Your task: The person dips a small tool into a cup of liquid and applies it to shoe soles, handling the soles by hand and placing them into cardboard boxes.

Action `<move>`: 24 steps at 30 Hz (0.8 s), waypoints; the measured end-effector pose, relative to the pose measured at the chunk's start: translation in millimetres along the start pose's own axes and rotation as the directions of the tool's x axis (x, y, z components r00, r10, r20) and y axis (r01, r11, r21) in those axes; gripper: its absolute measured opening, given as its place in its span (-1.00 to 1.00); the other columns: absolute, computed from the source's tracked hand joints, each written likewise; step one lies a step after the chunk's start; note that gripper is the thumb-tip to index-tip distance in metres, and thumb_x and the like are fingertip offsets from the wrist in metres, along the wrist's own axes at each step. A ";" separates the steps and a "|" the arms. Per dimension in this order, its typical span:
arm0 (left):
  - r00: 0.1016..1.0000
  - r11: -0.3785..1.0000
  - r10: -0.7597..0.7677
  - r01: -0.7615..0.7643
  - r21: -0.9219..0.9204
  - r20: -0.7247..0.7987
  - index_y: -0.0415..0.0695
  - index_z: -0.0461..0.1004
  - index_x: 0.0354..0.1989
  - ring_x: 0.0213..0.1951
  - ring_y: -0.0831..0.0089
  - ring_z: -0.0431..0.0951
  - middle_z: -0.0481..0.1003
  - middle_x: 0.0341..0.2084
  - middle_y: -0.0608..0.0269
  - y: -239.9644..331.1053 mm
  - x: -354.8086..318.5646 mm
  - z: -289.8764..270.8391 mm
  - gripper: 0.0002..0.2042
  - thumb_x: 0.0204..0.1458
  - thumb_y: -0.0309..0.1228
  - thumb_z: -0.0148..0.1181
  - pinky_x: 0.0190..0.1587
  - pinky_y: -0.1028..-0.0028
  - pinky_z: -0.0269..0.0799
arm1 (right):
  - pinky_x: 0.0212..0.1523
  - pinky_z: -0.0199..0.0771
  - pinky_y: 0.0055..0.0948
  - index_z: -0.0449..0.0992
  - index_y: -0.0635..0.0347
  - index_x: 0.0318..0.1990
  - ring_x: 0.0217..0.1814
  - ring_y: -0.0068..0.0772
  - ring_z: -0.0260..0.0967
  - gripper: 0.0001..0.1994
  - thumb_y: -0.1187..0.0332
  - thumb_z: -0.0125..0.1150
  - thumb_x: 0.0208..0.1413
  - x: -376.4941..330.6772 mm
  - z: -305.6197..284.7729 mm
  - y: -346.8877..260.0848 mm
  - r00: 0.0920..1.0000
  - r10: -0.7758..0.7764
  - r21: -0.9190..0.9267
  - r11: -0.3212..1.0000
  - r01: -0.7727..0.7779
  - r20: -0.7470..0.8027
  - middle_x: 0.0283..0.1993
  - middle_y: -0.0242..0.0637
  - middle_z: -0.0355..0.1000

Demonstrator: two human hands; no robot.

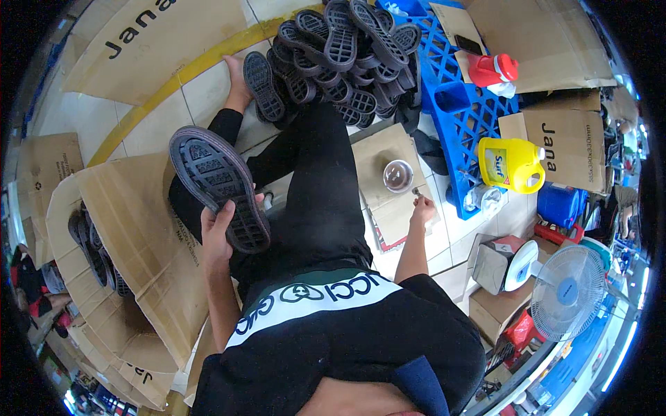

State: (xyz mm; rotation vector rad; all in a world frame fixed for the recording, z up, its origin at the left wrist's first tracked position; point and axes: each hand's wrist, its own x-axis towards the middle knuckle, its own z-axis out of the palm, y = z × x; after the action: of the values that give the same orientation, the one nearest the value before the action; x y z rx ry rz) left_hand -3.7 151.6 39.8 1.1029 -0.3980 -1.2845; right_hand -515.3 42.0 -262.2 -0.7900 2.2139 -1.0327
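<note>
Has a carton at the far left, with dark soles inside. Grips one sole in the left hand, aslant above the left leg, tread up — with thumb on the tread and other fingers mostly hidden behind. Has a heap of similar soles ahead. Next, has a tub on cardboard; just beside it, pinches a slim thing — too small to identify — in the right hand, fingers curled narrow. Has a blue pallet, yellow jug and fan farther right.
</note>
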 end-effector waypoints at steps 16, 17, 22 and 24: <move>0.990 0.992 -0.064 0.078 -0.101 0.129 -0.28 0.24 0.17 -0.08 0.15 0.54 0.41 0.01 -0.12 11.6 -0.2 4.6 -0.51 0.16 -0.19 -0.05 -0.07 0.31 0.49 | -0.35 0.41 -0.27 0.47 0.35 -0.35 -0.42 -0.06 0.44 -0.82 0.37 0.14 0.08 -43.5 38.9 -128.5 0.773 -0.628 -0.400 0.689 0.604 0.086 -0.45 0.00 0.45; 0.984 0.987 -0.089 0.108 -0.117 0.157 -0.28 0.24 0.17 -0.07 0.16 0.53 0.41 0.01 -0.13 11.1 -2.3 3.4 -0.47 0.16 -0.13 -0.09 -0.03 0.31 0.47 | -0.38 0.41 -0.24 0.45 0.34 -0.40 -0.44 -0.11 0.46 -0.78 0.31 0.14 0.09 -45.3 53.8 -127.2 0.851 -0.522 -0.351 0.788 0.505 0.053 -0.45 0.00 0.46; 0.954 0.985 -0.166 0.172 -0.001 0.250 -0.32 0.18 0.18 0.00 0.14 0.47 0.40 0.01 -0.11 -4.5 1.4 -14.1 -0.30 0.20 0.12 -0.48 0.12 0.25 0.33 | -0.43 0.45 -0.51 0.44 0.23 -0.34 -0.47 -0.42 0.41 -0.78 0.26 0.01 0.20 -67.6 102.8 -208.8 0.940 -0.071 0.625 0.764 -0.163 0.333 -0.45 -0.30 0.44; 0.955 0.968 -0.168 0.207 -0.143 0.244 -0.30 0.18 0.17 0.01 0.15 0.46 0.41 -0.02 -0.09 -6.7 4.5 -12.9 -0.23 0.17 0.20 -0.55 0.11 0.24 0.33 | -0.42 0.44 -0.50 0.42 0.25 -0.31 -0.45 -0.43 0.39 -0.81 0.32 -0.04 0.23 -133.2 108.1 -291.7 0.698 -0.126 0.556 0.709 -0.433 0.705 -0.40 -0.27 0.43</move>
State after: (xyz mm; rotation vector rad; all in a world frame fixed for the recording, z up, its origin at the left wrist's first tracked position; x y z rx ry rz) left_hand 3.9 153.7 26.8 0.8672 -0.3556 -1.5934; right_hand -272.7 -68.8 -53.9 -0.4788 1.0597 -1.1034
